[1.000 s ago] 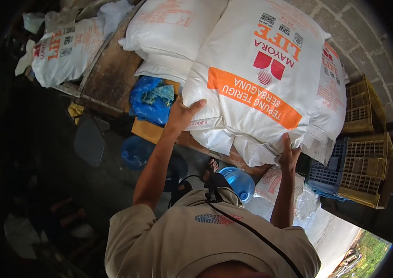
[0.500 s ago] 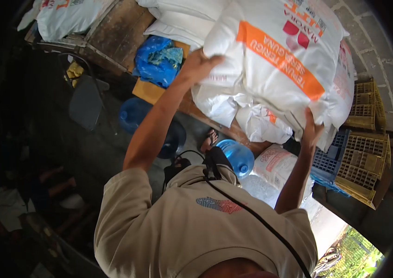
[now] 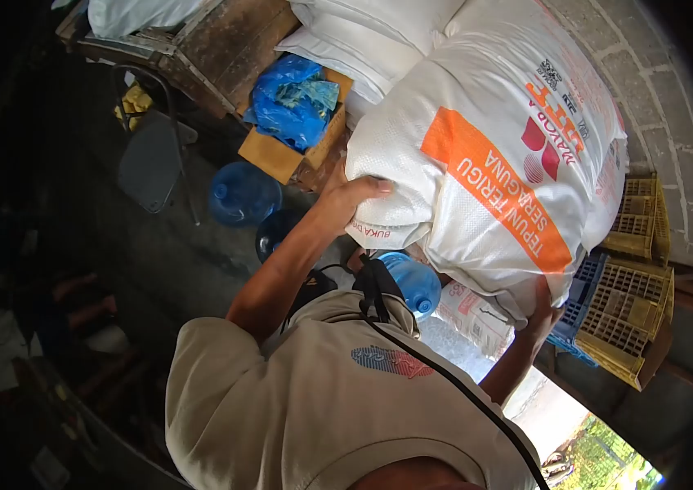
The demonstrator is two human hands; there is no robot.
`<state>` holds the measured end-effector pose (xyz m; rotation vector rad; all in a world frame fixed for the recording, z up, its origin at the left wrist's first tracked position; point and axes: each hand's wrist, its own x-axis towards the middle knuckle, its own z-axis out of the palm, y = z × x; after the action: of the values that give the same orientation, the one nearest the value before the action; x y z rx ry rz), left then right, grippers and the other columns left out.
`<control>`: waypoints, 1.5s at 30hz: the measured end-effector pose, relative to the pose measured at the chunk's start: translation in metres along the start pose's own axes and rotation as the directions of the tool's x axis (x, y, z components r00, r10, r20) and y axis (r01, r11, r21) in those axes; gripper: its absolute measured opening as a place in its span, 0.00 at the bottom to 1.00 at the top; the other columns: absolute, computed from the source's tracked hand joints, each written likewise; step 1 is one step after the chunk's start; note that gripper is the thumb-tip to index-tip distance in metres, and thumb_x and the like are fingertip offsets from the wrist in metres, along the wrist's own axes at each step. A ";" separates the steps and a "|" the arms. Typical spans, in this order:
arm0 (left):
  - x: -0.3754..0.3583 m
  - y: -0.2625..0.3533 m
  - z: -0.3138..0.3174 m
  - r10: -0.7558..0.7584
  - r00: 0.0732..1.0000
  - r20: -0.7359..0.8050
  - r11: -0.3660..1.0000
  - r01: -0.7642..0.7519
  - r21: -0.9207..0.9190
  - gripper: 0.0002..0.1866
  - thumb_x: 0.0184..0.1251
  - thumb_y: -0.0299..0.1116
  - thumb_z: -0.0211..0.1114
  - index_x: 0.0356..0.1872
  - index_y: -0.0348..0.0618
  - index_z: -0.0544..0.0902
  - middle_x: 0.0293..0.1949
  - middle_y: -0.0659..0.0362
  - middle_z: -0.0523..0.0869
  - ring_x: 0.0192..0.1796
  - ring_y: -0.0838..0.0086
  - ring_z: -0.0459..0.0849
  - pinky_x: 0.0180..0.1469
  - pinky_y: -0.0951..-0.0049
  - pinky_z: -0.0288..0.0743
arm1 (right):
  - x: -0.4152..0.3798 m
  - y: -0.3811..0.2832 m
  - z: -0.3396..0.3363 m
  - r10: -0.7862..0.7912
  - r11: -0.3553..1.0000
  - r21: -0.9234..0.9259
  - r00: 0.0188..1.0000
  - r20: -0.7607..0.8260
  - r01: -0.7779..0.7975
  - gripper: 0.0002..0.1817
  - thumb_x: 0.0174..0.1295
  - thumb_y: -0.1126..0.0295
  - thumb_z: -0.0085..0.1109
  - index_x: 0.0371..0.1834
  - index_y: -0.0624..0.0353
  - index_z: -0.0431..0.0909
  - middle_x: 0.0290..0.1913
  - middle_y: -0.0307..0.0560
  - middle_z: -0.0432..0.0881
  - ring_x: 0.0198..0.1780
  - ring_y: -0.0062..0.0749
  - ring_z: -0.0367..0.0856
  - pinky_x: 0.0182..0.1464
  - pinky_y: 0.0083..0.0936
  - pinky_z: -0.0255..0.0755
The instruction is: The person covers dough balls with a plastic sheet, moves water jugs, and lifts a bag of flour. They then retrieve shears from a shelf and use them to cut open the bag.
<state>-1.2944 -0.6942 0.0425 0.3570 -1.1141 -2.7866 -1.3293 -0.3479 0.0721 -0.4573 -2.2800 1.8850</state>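
A big white flour sack [image 3: 477, 139] with an orange band and red logo is lifted off the stack and tilted toward my chest. My left hand [image 3: 346, 200] grips its lower left corner, fingers curled over the edge. My right hand [image 3: 538, 314] holds the sack from underneath at its lower right corner and is mostly hidden by it. More white sacks [image 3: 379, 37] lie behind it on a wooden platform [image 3: 228, 45].
A blue plastic bag [image 3: 293, 98] sits in a cardboard box [image 3: 281, 155]. Blue water jugs [image 3: 240, 192] stand on the floor; another jug [image 3: 412, 282] is near my feet. Yellow and blue crates [image 3: 632, 286] are stacked at right by a brick wall [image 3: 657, 90]. A folding chair [image 3: 150, 159] stands at left.
The sack has come off the stack and moved down toward my body. My left hand shifted lower on its corner, and my right hand went underneath it.
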 end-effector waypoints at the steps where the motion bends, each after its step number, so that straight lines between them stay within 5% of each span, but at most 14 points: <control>1: 0.002 0.001 0.001 -0.004 1.000 0.011 1.000 0.004 -0.003 0.24 0.41 0.24 0.62 0.46 0.33 0.73 0.38 0.51 0.79 0.39 0.68 0.81 0.42 0.69 0.75 | 0.002 0.000 0.006 -0.005 1.000 -0.001 1.000 -0.011 0.005 0.24 0.46 0.70 0.65 0.47 0.67 0.72 0.43 0.46 0.76 0.40 0.27 0.74 0.43 0.24 0.68; 11: -0.011 -0.053 -0.010 0.019 0.997 -0.068 0.987 -0.008 0.158 0.19 0.44 0.25 0.62 0.41 0.31 0.74 0.34 0.52 0.81 0.34 0.70 0.82 0.38 0.71 0.77 | 0.004 0.038 -0.001 -0.128 0.969 -0.198 0.986 0.111 0.148 0.20 0.50 0.66 0.61 0.45 0.67 0.74 0.40 0.44 0.77 0.38 0.24 0.73 0.42 0.23 0.67; 19: -0.033 -0.072 -0.018 0.019 0.993 -0.113 0.835 0.046 0.549 0.20 0.48 0.29 0.64 0.44 0.32 0.74 0.36 0.55 0.81 0.36 0.74 0.81 0.39 0.76 0.75 | 0.014 0.050 -0.011 -0.233 0.891 -0.332 0.940 0.247 0.308 0.16 0.52 0.66 0.59 0.38 0.69 0.76 0.33 0.45 0.80 0.35 0.24 0.74 0.38 0.24 0.68; 23: -0.056 -0.079 -0.024 -0.221 0.971 -0.087 0.906 0.238 0.350 0.19 0.47 0.27 0.63 0.43 0.33 0.75 0.35 0.56 0.82 0.36 0.75 0.80 0.42 0.75 0.74 | 0.009 0.026 -0.031 -0.094 0.852 -0.481 0.963 0.251 0.209 0.16 0.51 0.67 0.60 0.39 0.69 0.77 0.33 0.44 0.79 0.34 0.23 0.74 0.36 0.24 0.68; 27: -0.060 -0.045 -0.010 -0.215 0.976 0.032 0.974 0.212 0.086 0.26 0.45 0.28 0.62 0.49 0.32 0.70 0.41 0.55 0.79 0.42 0.73 0.77 0.47 0.75 0.70 | -0.001 -0.024 -0.026 -0.004 0.907 -0.409 0.971 0.239 0.105 0.17 0.52 0.71 0.59 0.44 0.69 0.75 0.40 0.47 0.78 0.40 0.26 0.74 0.44 0.22 0.67; 33: -0.097 -0.004 -0.011 -0.296 0.954 0.040 0.955 0.295 0.027 0.36 0.43 0.26 0.64 0.57 0.31 0.60 0.42 0.54 0.77 0.44 0.72 0.76 0.49 0.75 0.69 | -0.012 -0.050 -0.058 0.008 0.904 -0.421 0.980 0.197 0.078 0.22 0.50 0.70 0.60 0.48 0.68 0.72 0.46 0.49 0.76 0.46 0.29 0.73 0.48 0.26 0.66; 34: -0.091 -0.005 -0.017 -0.114 0.981 0.158 0.993 0.117 -0.009 0.43 0.42 0.22 0.65 0.61 0.32 0.50 0.41 0.53 0.76 0.46 0.72 0.75 0.50 0.74 0.68 | -0.015 -0.051 -0.056 0.019 0.908 -0.415 0.985 0.172 0.055 0.22 0.49 0.69 0.60 0.48 0.68 0.72 0.47 0.49 0.75 0.47 0.30 0.73 0.49 0.27 0.66; 37: -0.114 0.009 0.003 -0.081 0.967 0.242 0.969 0.134 -0.210 0.42 0.42 0.19 0.64 0.61 0.33 0.50 0.41 0.53 0.75 0.47 0.73 0.74 0.51 0.74 0.66 | -0.038 -0.068 -0.078 0.006 0.916 -0.401 1.000 0.005 -0.003 0.24 0.50 0.66 0.58 0.50 0.69 0.70 0.46 0.55 0.75 0.46 0.38 0.75 0.47 0.33 0.70; 38: -0.125 -0.006 0.003 -0.187 0.964 0.191 0.943 0.231 -0.241 0.34 0.42 0.22 0.64 0.56 0.32 0.61 0.41 0.55 0.76 0.44 0.73 0.74 0.48 0.74 0.68 | -0.043 -0.058 -0.095 -0.192 0.912 -0.351 0.977 0.089 0.211 0.26 0.51 0.64 0.57 0.50 0.71 0.69 0.46 0.57 0.75 0.46 0.41 0.75 0.46 0.35 0.71; 39: -0.124 0.012 0.022 -0.065 0.974 0.218 0.958 0.122 -0.261 0.30 0.41 0.24 0.65 0.50 0.33 0.67 0.39 0.56 0.76 0.38 0.73 0.77 0.43 0.76 0.71 | -0.027 -0.056 -0.126 -0.419 0.712 -0.376 0.788 0.452 0.594 0.25 0.52 0.62 0.56 0.48 0.71 0.70 0.44 0.59 0.76 0.44 0.41 0.76 0.45 0.34 0.72; 41: -0.126 -0.002 0.030 -0.077 0.987 0.141 0.974 0.104 -0.199 0.27 0.42 0.27 0.63 0.48 0.34 0.68 0.36 0.56 0.77 0.35 0.73 0.77 0.39 0.75 0.72 | -0.008 -0.045 -0.131 -0.623 0.433 -0.370 0.570 0.535 0.822 0.19 0.53 0.69 0.51 0.46 0.70 0.72 0.44 0.56 0.76 0.40 0.40 0.77 0.41 0.29 0.73; 43: -0.117 -0.006 0.027 -0.281 0.946 0.162 0.919 0.313 -0.237 0.23 0.45 0.29 0.61 0.47 0.35 0.69 0.35 0.55 0.77 0.36 0.73 0.77 0.40 0.73 0.72 | -0.006 -0.047 -0.062 -0.558 0.623 -0.277 0.664 0.497 0.731 0.17 0.53 0.69 0.50 0.43 0.70 0.74 0.40 0.54 0.78 0.35 0.37 0.79 0.36 0.27 0.74; 44: -0.116 -0.003 0.034 -0.130 0.991 0.038 0.965 0.135 -0.223 0.21 0.48 0.30 0.57 0.46 0.36 0.69 0.34 0.56 0.77 0.36 0.72 0.77 0.40 0.73 0.72 | 0.009 -0.028 -0.043 -0.479 0.741 -0.281 0.774 0.414 0.610 0.15 0.53 0.70 0.50 0.41 0.68 0.75 0.36 0.51 0.79 0.33 0.33 0.79 0.34 0.25 0.74; 45: -0.108 -0.027 0.032 -0.015 0.991 -0.129 0.958 -0.023 -0.286 0.16 0.48 0.33 0.58 0.36 0.32 0.76 0.30 0.53 0.80 0.31 0.72 0.80 0.32 0.73 0.75 | 0.061 0.029 -0.060 -0.180 0.975 -0.056 0.909 0.375 0.217 0.13 0.52 0.70 0.52 0.38 0.66 0.77 0.34 0.49 0.79 0.32 0.32 0.78 0.33 0.24 0.74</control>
<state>-1.1992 -0.6321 0.0654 0.4933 -0.6678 -2.8176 -1.3640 -0.2672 0.0513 0.1353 -2.5378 1.8925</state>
